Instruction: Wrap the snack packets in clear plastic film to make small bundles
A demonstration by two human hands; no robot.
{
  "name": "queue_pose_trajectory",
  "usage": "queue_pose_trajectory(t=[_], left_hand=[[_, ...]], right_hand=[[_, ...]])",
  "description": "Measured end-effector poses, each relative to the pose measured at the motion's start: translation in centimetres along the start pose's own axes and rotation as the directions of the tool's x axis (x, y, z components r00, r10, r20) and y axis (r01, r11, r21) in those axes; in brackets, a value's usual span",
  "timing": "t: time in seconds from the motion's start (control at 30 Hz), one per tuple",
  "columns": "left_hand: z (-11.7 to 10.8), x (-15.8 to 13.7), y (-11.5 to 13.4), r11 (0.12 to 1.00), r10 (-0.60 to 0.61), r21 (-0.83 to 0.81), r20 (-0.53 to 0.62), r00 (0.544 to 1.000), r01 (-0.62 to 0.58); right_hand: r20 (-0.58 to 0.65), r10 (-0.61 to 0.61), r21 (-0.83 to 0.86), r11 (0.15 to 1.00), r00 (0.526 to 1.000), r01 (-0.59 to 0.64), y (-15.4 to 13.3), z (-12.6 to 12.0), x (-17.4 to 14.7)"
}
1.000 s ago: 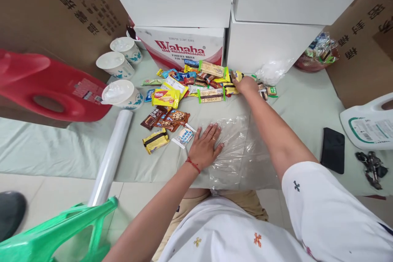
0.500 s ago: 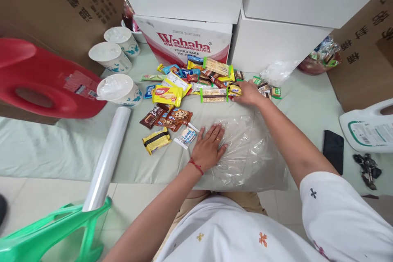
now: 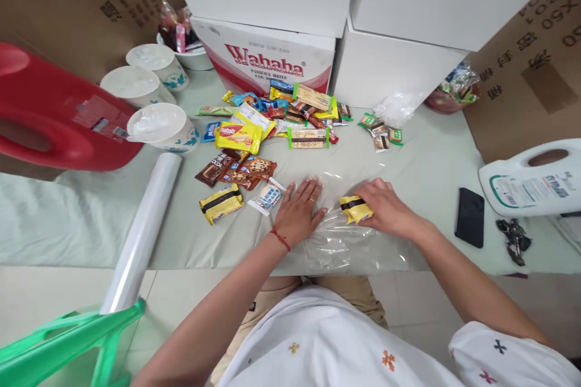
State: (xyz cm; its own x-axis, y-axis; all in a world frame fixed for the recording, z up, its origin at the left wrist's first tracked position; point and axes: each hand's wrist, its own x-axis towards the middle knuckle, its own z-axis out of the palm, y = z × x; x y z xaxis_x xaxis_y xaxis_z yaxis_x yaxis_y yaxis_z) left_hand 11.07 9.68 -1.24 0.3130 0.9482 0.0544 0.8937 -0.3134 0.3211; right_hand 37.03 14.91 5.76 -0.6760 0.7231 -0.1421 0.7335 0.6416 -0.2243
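Note:
My left hand (image 3: 297,211) lies flat, fingers stretched out, on the left part of a clear plastic sheet or bag (image 3: 333,251) spread at the table's front edge. My right hand (image 3: 384,205) is closed around a yellow snack packet with a dark band (image 3: 356,210), just above or on the plastic. Beside my left fingertips is a white and blue snack packet (image 3: 267,196). A similar yellow packet (image 3: 221,203), a brown cocoa packet (image 3: 216,168) and cookie packets (image 3: 258,166) lie further left. Behind them is a heap of wrapped snacks (image 3: 276,115), with a yellow nabati packet (image 3: 238,136) in front.
Paper tubs (image 3: 166,130) and a red jug (image 3: 59,112) stand left, near a plastic film roll (image 3: 143,230) resting toward a green stool (image 3: 77,347). Boxes (image 3: 272,63) wall off the back. Rightward are small packets (image 3: 381,131), a phone (image 3: 469,217), keys (image 3: 514,240) and a white jug (image 3: 535,178).
My right hand has brought the yellow packet from the heap's right end toward me, over the plastic. My left hand stays flat on the plastic. The view has shifted slightly.

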Motion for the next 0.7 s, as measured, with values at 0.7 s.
queue_pose_trajectory(t=[0.7], left_hand=[[-3.9,9.8,0.0,0.999,-0.034,0.031,0.204,0.978,0.029]], right_hand=[[0.164,0.095,0.135,0.984,0.982,-0.118,6.1,-2.2,8.2]])
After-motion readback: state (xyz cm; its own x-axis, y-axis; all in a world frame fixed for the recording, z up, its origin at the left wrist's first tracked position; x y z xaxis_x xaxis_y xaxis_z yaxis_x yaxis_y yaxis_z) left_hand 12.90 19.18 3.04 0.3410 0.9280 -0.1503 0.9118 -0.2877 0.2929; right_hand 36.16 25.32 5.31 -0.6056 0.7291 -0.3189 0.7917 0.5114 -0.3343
